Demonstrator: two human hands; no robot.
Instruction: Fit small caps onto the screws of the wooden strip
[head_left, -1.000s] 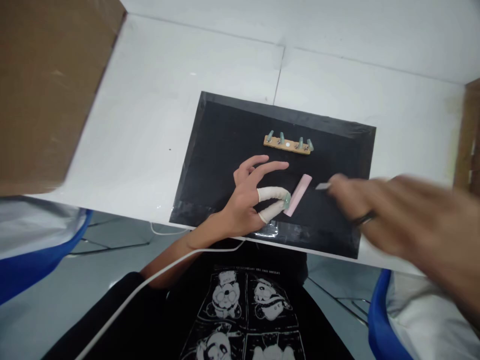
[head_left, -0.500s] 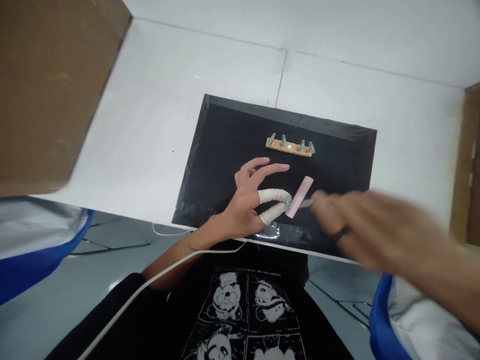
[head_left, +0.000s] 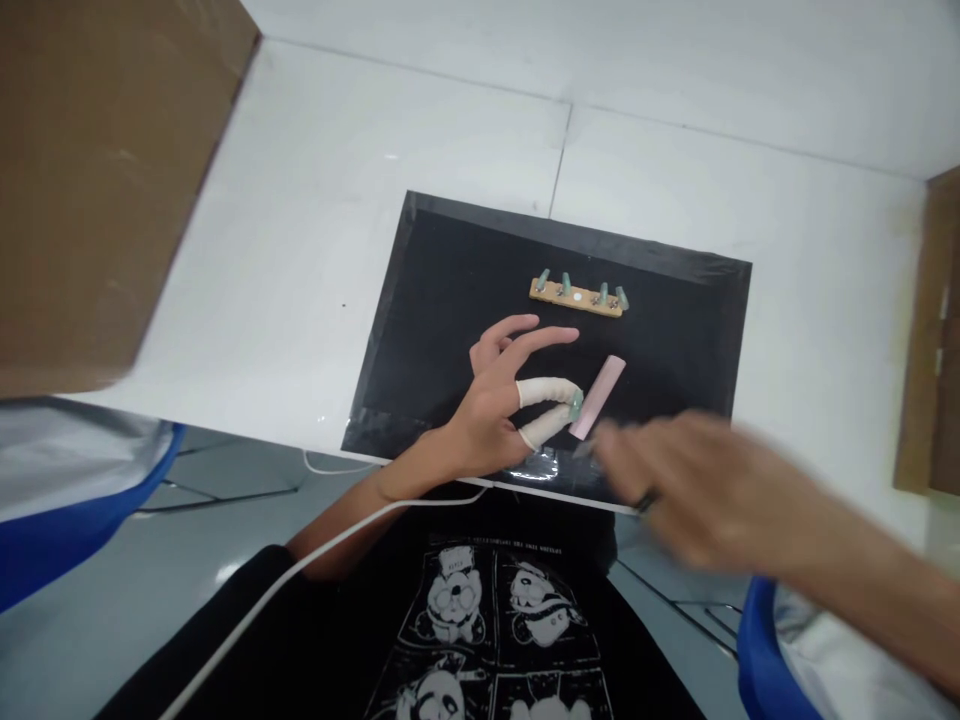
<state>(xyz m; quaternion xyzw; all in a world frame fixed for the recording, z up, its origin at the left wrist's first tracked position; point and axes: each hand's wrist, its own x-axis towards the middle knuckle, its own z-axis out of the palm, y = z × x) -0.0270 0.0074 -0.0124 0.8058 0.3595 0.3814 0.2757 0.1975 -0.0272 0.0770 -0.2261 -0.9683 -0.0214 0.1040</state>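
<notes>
My left hand (head_left: 499, 405) pinches a small green false nail (head_left: 576, 405) between thumb and forefinger. Both of these fingers wear white finger cots, while the other fingers stretch out loosely. Just right of the nail, a pink bar (head_left: 600, 395) slants across the black mat (head_left: 442, 300); its kind is unclear. My right hand (head_left: 675, 480), smeared by motion and wearing a dark ring, is closed on a thin greyish tool (head_left: 583, 447) whose tip shows by the bar's lower end. Beyond my hands, a wooden strip (head_left: 555, 293) carries several green false nails (head_left: 565, 284).
The mat lies on a white table (head_left: 300, 250) at its near edge. A brown cardboard panel (head_left: 105, 200) stands at left, and another brown piece (head_left: 926, 340) at right. A white cable (head_left: 300, 565) crosses my left forearm. Blue chairs (head_left: 769, 640) flank me.
My right hand has moved down and to the left with the thin tool, from beside the pink bar's middle to its lower end. My left hand keeps its pinch on the nail.
</notes>
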